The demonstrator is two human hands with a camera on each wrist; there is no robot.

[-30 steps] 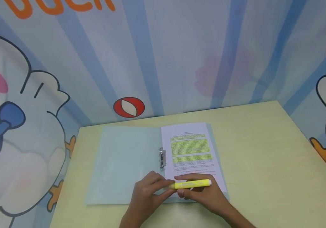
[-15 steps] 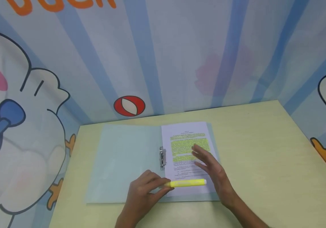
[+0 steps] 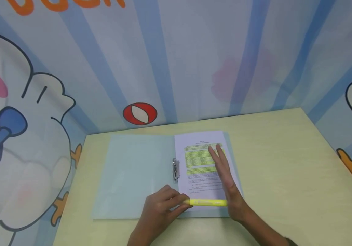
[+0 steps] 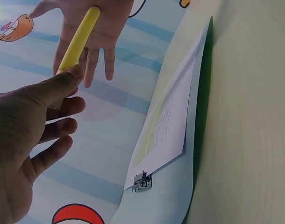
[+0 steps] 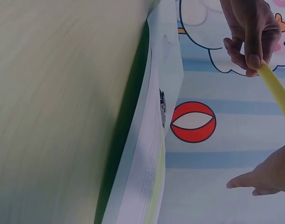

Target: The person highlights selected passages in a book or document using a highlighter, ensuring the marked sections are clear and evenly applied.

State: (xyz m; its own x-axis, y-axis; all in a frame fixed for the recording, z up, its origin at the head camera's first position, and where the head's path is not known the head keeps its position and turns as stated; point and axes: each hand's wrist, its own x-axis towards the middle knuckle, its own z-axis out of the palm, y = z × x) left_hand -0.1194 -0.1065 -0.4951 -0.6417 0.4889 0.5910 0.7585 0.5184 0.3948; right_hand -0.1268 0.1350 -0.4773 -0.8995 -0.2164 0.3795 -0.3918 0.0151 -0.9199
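Observation:
Between thumb and fingers my left hand (image 3: 160, 209) pinches a yellow highlighter (image 3: 208, 202) by its left end, holding it level above the lower part of a page. My right hand (image 3: 229, 186) stands upright with its fingers straight, the palm right at the highlighter's other end. In the left wrist view that open palm (image 4: 110, 25) faces the highlighter (image 4: 81, 39), with the fingers spread. Under the hands lies an open pale-blue folder (image 3: 136, 171). Its printed page (image 3: 179, 145) carries yellow-marked lines in the upper half.
A metal clip (image 3: 175, 170) sits at the folder's spine. The folder rests on a light wooden table (image 3: 286, 164). Behind it hangs a striped blue backdrop (image 3: 191, 68) with cartoon birds and a red ball print (image 3: 139, 113).
My right hand let go of the highlighter, lifted away with fingers opening, then moved its palm to the highlighter's end. My left hand kept its pinch and shifted slightly.

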